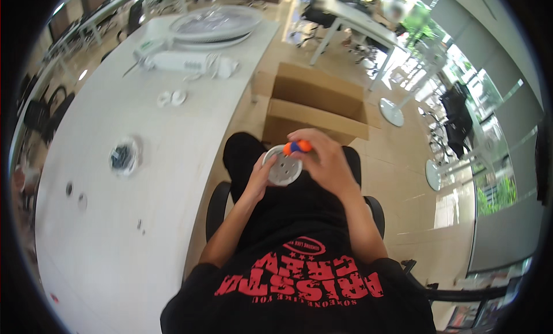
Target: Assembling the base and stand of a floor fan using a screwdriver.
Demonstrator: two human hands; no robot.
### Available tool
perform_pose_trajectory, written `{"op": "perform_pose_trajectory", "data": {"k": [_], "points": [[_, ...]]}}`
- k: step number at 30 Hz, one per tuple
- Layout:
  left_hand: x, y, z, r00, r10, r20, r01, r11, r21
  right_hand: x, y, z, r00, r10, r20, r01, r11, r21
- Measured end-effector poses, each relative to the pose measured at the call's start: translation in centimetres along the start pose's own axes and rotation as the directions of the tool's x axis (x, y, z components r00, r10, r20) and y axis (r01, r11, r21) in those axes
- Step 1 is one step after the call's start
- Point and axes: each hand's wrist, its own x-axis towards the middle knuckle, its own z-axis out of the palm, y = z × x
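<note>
Above my lap, my left hand [260, 175] grips the rim of a white round plastic part [283, 171] with several holes in its face. My right hand [324, 160] is closed on the orange and blue handle of a screwdriver [298, 148]. The handle sits over the upper right edge of the round part. The tool's tip is too small to make out, so whether it touches a screw I cannot tell.
On the white table [167, 230] at my left lie a clear-wrapped round grille [216, 24], a white fan body [178, 61], small white round parts [171, 97], a container with dark contents [123, 156] and tiny dark pieces [139, 224]. An open cardboard box [317, 112] stands ahead.
</note>
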Motion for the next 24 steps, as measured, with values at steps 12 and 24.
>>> {"op": "perform_pose_trajectory", "data": {"k": [12,24], "points": [[0.2,0.6,0.0,0.998,-0.021,0.051,0.025,0.997,-0.068,0.3,-0.4,0.9,1.0,0.022,-0.021,-0.021,0.998,0.052],[0.1,0.5,0.0,0.998,-0.014,0.056,0.018,0.998,-0.061,0.2,-0.4,1.1,1.0,-0.03,0.005,0.03,0.999,-0.02]]}}
